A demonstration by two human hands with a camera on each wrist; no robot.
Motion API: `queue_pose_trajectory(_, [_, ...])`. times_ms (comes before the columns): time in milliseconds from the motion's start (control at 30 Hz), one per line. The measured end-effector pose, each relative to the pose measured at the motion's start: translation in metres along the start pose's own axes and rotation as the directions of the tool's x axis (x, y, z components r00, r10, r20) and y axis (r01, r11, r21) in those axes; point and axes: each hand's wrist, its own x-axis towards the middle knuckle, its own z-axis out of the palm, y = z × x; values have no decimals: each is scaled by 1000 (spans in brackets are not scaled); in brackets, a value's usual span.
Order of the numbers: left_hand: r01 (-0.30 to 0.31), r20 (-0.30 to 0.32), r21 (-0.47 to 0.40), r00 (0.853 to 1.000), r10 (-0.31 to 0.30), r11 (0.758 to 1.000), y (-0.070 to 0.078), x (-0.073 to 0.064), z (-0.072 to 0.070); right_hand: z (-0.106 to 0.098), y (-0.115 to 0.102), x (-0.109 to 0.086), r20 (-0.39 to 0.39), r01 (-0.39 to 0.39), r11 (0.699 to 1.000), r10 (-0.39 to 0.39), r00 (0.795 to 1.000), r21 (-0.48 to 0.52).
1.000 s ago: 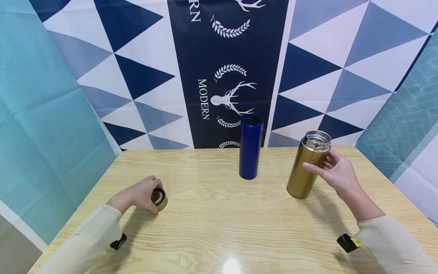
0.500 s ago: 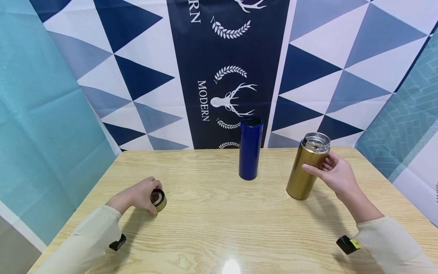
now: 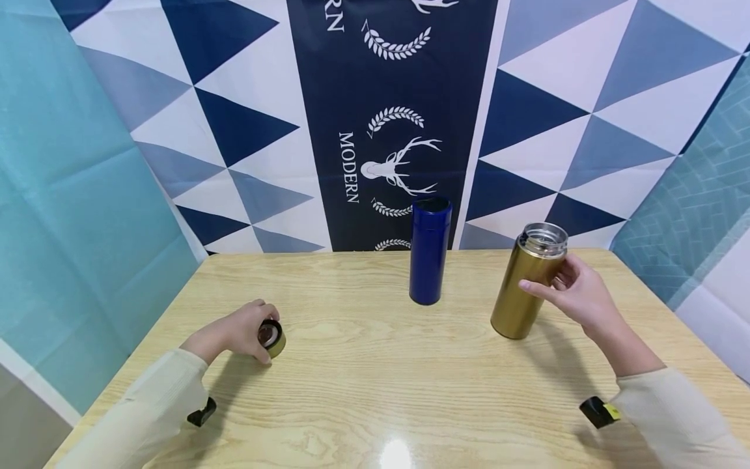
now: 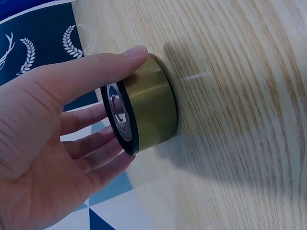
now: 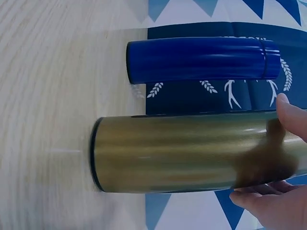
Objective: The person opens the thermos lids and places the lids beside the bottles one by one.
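At the right of the table a gold thermos flask (image 3: 518, 290) stands upright, its steel mouth uncovered. My right hand (image 3: 577, 293) grips its upper part from the right side, thumb toward the front and fingers behind. In the right wrist view the thumb and some fingers show on the gold flask (image 5: 192, 153). On the left, my left hand (image 3: 243, 332) holds a gold flask lid (image 3: 278, 345) between thumb and fingers. The left wrist view shows this lid (image 4: 156, 105) on the tabletop, its black-rimmed inside facing the palm.
A slim blue flask (image 3: 428, 260) stands upright at the back centre, left of the gold one. Behind the wooden table (image 3: 375, 391) hangs a patterned cloth (image 3: 387, 85). A teal cloth (image 3: 76, 182) covers the left side.
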Motion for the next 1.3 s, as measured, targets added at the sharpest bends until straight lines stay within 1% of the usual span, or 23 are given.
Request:
queue_pose_trajectory(133, [8, 4, -1, 1000, -8, 1000, 1, -1, -1, -5, -3, -1, -27, 19, 1000, -18, 999, 11])
queue_pose_trajectory(233, [8, 1, 2, 1000, -8, 1000, 1, -1, -1, -8, -6, -2, -70, 46, 999, -46, 996, -2])
queue_pose_trajectory(367, [-1, -3, -3, 1000, 1, 1000, 3, -3, -1, -14, -10, -2, -135, 94, 994, -100, 986, -47])
queue_pose_trajectory(433, [-7, -1, -1, 1000, 7, 1000, 4, -4, -1, -17, -12, -2, -160, 118, 992, -125, 979, -51])
queue_pose_trajectory(567, [3, 4, -4, 1000, -3, 1000, 7, -5, 0, -21, -19, -3, -188, 134, 990, -141, 972, -50])
queue_pose_trajectory(633, [7, 2, -4, 1000, -7, 1000, 8, -6, 0, -22, -26, -4, -200, 147, 987, -158, 967, -67])
queue_pose_trajectory(700, [7, -6, 0, 1000, -7, 1000, 9, -6, 0, -21, -33, -4, -236, 167, 980, -189, 953, -109])
queue_pose_trajectory(733, [7, -9, 4, 1000, -7, 1000, 10, -6, 0, -21, -37, -5, -258, 183, 974, -211, 943, -131])
queue_pose_trajectory(867, [21, -20, 1, 1000, -21, 1000, 11, -6, -1, -16, -54, -6, -336, 250, 945, -311, 889, -213])
queue_pose_trajectory(933, [32, -21, -1, 999, -32, 999, 12, -5, -1, -15, -62, -7, -343, 276, 933, -344, 874, -232])
queue_pose_trajectory(1000, [38, -27, 2, 999, -38, 999, 13, -4, -1, -13, -69, -7, -337, 294, 925, -364, 869, -239])
queue_pose_trajectory(1167, [15, -48, 13, 999, -14, 1000, 15, -3, -2, -11, -84, -6, -308, 308, 918, -377, 873, -249])
queue_pose_trajectory(1300, [-13, -64, 3, 998, 13, 1000, 17, -1, -3, -9, -94, -3, -294, 318, 913, -387, 874, -256])
